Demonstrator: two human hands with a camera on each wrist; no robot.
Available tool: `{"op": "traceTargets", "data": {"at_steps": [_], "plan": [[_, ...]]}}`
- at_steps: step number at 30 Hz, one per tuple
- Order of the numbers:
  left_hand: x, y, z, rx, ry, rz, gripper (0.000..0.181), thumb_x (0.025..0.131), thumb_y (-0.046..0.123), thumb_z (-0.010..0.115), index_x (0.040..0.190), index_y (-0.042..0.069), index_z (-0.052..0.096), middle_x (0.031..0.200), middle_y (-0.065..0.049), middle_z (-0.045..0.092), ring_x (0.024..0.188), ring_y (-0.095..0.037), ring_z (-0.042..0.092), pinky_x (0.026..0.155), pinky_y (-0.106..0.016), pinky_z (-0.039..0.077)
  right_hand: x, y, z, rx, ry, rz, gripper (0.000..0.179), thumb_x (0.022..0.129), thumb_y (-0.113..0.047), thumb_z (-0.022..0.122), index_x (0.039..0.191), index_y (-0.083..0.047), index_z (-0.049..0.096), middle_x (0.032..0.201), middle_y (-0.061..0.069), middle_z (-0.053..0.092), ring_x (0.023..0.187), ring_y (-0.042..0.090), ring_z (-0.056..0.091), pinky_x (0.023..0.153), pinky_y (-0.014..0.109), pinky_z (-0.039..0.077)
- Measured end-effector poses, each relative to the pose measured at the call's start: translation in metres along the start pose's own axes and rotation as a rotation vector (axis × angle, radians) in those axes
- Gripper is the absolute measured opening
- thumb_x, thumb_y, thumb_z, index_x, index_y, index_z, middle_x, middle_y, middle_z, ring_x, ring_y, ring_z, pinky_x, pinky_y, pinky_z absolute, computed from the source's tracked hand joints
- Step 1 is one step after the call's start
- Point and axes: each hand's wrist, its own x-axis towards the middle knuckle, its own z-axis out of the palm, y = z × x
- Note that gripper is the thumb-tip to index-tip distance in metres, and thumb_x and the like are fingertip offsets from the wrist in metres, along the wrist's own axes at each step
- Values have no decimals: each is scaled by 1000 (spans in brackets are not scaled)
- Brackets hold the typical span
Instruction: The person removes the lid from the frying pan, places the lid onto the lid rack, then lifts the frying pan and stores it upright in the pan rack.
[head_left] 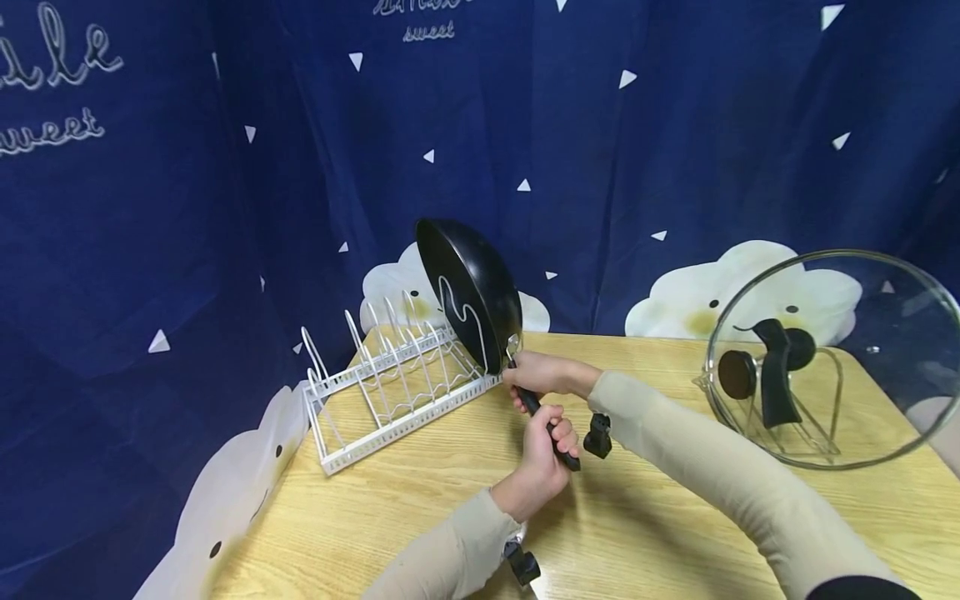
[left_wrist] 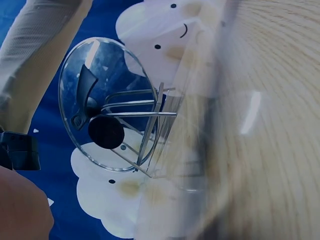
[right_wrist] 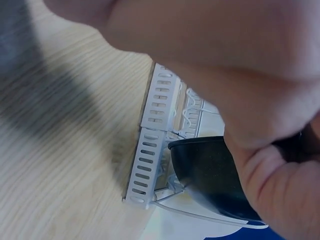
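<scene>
A black wok [head_left: 480, 287] stands tilted on its edge at the right end of a white wire rack [head_left: 408, 417], its hollow side facing left. My right hand [head_left: 542, 372] grips its black handle [head_left: 531, 402] close to the pan body. Lower down, near the handle's end, my left hand [head_left: 546, 450] wraps its fingers round the same handle. From the right wrist, the wok [right_wrist: 210, 170] sits against the rack's slotted rail [right_wrist: 145, 165], and my right hand [right_wrist: 235, 85] fills the upper right. Only part of my left hand [left_wrist: 22, 207] shows in the left wrist view.
A glass lid [head_left: 832, 462] with a black handle stands upright on a wire stand [head_left: 836, 400] at the right of the wooden table [head_left: 637, 533]. Behind the table hangs a blue curtain [head_left: 585, 167] with white clouds and triangles.
</scene>
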Motion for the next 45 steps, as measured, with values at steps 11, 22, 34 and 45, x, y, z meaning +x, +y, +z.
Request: {"op": "traceTargets", "data": {"at_steps": [11, 22, 34, 45], "plan": [[5, 7, -4, -15, 5, -28, 28, 84, 16, 41, 59, 23, 30, 45, 14, 26, 38, 1, 24, 40, -13, 27, 10, -1, -1, 7, -1, 26, 19, 90, -7, 44, 73, 0, 49, 61, 8, 51, 50, 15, 54, 49, 27, 50], [10, 3, -8, 3, 23, -22, 28, 85, 15, 42, 60, 21, 32, 47, 12, 29, 39, -1, 28, 42, -15, 30, 12, 2, -3, 63, -24, 32, 14, 97, -11, 48, 96, 1, 41, 65, 10, 50, 51, 18, 54, 49, 28, 50], [12, -6, -11, 82, 97, -1, 22, 85, 15, 47, 65, 16, 37, 51, 7, 37, 42, -5, 36, 46, -19, 37, 9, 9, -2, 34, -43, 25, 9, 94, -6, 44, 88, 1, 44, 61, 10, 50, 49, 18, 52, 48, 28, 49], [12, -9, -18, 143, 125, 3, 21, 86, 13, 46, 67, 15, 38, 52, 5, 39, 44, -7, 39, 46, -21, 41, 15, 19, 2, 34, -16, 10, 7, 95, -5, 43, 91, 1, 42, 60, 10, 49, 48, 18, 52, 46, 29, 49]]}}
